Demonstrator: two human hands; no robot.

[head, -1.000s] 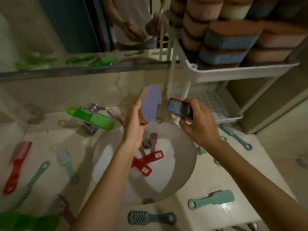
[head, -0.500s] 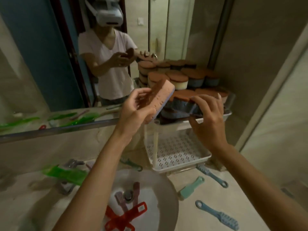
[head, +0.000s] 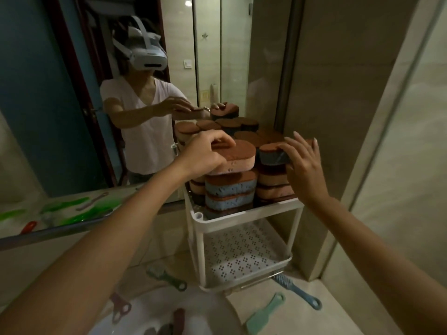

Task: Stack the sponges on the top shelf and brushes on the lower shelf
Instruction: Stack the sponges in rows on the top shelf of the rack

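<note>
Nearest: sink (head: 208,310), a few brushes lying in it. More lie on the table (head: 290,320) round the rack, among them a teal brush (head: 264,314) and a blue brush (head: 297,292). The lower shelf (head: 242,257), a perforated tray, holds no brush yet.

Above it: top shelf (head: 242,217), packed with sponge columns rising well over its low rim.

My left hand (head: 205,153) grips the pink sponge (head: 238,158) from above, fingers curled over its brown face. It sits atop the front column, overhanging toward me. My right hand (head: 304,165) holds the blue sponge (head: 272,154) by its end, thumb on the near side, atop the right column.

Risk, as I judge it: the columns are tall and springy. An off-centre press or a careless let-go could tip the front one over the rim into the sink.

The sponges are oval, with a brown scouring top over pored foam.

Far: mirror (head: 72,93).
</note>
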